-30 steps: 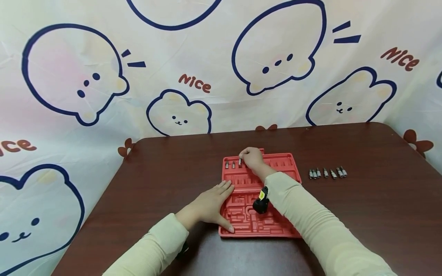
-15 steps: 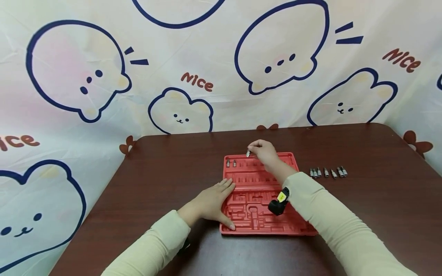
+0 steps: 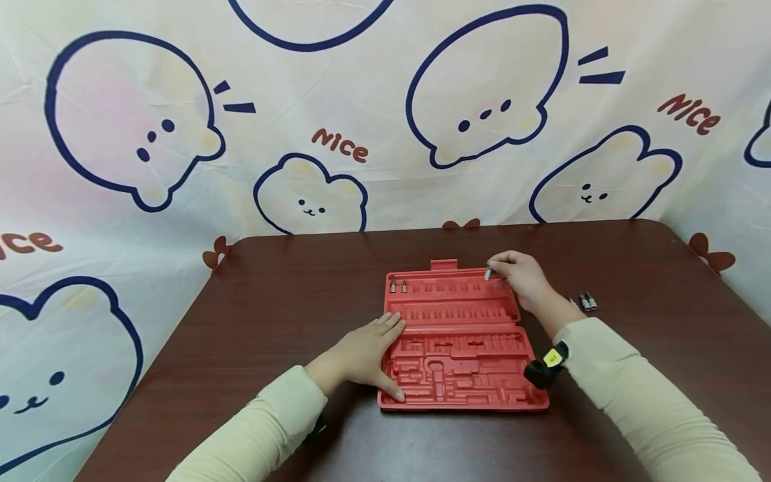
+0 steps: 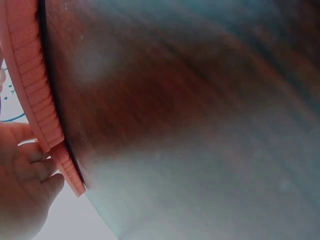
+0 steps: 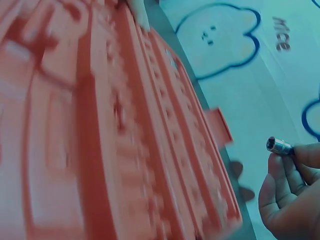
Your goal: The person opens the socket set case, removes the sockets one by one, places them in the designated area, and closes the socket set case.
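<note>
Your right grip [image 3: 524,276] pinched a socket [image 5: 279,145] near the red case's [image 3: 458,329] far edge; your left grip [image 3: 366,355] lay spread at its left.

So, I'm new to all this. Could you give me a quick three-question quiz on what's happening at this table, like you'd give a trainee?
1. Which of the person's hands is pinching a small metal piece?
2. True or false: the red case is closed.
3. How many metal pieces stand in the slots at the case's far left corner?
A) two
B) five
C) nine

Key:
1. The right hand, holding it near the case's far right corner.
2. False: the case lies open, with the left hand at its left edge.
3. A) two
</note>
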`<state>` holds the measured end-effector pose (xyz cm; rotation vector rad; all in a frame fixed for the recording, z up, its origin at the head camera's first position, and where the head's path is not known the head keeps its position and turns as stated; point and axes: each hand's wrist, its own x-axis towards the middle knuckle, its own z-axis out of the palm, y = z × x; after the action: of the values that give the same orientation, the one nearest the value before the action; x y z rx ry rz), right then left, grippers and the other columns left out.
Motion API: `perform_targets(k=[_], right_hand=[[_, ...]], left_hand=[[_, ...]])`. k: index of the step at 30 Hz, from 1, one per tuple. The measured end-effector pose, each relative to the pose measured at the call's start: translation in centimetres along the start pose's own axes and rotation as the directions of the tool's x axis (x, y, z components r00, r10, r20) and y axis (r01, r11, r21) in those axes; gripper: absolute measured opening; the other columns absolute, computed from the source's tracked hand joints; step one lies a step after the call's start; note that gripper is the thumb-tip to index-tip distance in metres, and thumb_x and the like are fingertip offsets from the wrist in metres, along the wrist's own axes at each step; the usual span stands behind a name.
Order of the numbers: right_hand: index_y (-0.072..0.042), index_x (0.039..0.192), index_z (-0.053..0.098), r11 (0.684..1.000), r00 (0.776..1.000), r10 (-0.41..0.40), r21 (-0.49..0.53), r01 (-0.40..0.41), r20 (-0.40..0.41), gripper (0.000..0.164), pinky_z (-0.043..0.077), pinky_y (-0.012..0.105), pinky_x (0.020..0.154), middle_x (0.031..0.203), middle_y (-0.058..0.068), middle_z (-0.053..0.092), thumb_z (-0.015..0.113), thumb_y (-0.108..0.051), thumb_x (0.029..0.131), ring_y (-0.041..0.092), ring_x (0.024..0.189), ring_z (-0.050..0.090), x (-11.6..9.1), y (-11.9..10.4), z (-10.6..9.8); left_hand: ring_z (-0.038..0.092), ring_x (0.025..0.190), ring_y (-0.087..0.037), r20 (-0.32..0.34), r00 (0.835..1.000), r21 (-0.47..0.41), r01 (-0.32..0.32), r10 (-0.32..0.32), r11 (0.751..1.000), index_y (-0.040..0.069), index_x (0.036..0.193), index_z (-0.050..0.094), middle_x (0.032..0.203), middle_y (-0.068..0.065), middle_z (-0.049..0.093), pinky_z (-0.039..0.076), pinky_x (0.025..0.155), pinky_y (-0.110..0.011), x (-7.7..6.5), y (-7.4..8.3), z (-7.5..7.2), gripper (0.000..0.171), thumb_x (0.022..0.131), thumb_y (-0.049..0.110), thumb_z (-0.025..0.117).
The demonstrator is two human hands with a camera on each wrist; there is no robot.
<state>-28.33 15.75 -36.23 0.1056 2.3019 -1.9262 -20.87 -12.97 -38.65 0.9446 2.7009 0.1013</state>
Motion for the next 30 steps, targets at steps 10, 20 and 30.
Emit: perform_targets(k=[10, 20, 30], right_hand=[[-0.006, 0.093, 0.051, 0.999, 0.999, -0.029, -0.014, 0.029, -0.041, 0.014, 0.046, 0.023, 0.066, 0.071, -0.011, 0.055, 0.049, -0.019, 0.089, 0.004, 0.069, 0.054, -1.6, 2.0, -6.6], [0.000, 0.100, 0.052, 0.989, 0.988, -0.030, -0.145, 0.008, -0.150, 0.030, 0.046, 0.023, 0.064, 0.075, -0.012, 0.052, 0.050, -0.028, 0.088, 0.004, 0.069, 0.052, -2.5, 4.2, -11.1], [0.009, 0.107, 0.047, 0.955, 0.980, -0.059, -0.296, 0.000, -0.190, 0.039, 0.046, 0.023, 0.060, 0.072, -0.016, 0.050, 0.045, -0.027, 0.090, 0.000, 0.065, 0.051, -2.8, 6.1, -13.5]], left_hand=[[0.009, 0.129, -0.022, -0.013, 1.000, 0.005, -0.027, 0.027, 1.000, 0.006, 0.138, 0.017, 0.142, -0.010, 0.013, 0.018, 0.101, -0.034, -0.1, 0.0, -0.2, 0.116, 0.053, 0.073, 0.058], [0.009, 0.129, -0.022, -0.001, 1.000, 0.002, -0.005, 0.005, 1.000, 0.006, 0.138, 0.017, 0.142, -0.010, 0.013, 0.018, 0.100, -0.035, -0.2, 0.1, -0.2, 0.116, 0.052, 0.073, 0.058], [0.009, 0.129, -0.021, -0.011, 1.000, 0.001, -0.008, 0.008, 1.000, 0.006, 0.138, 0.018, 0.142, -0.010, 0.014, 0.019, 0.100, -0.034, -0.1, 0.0, -0.1, 0.117, 0.052, 0.074, 0.057]])
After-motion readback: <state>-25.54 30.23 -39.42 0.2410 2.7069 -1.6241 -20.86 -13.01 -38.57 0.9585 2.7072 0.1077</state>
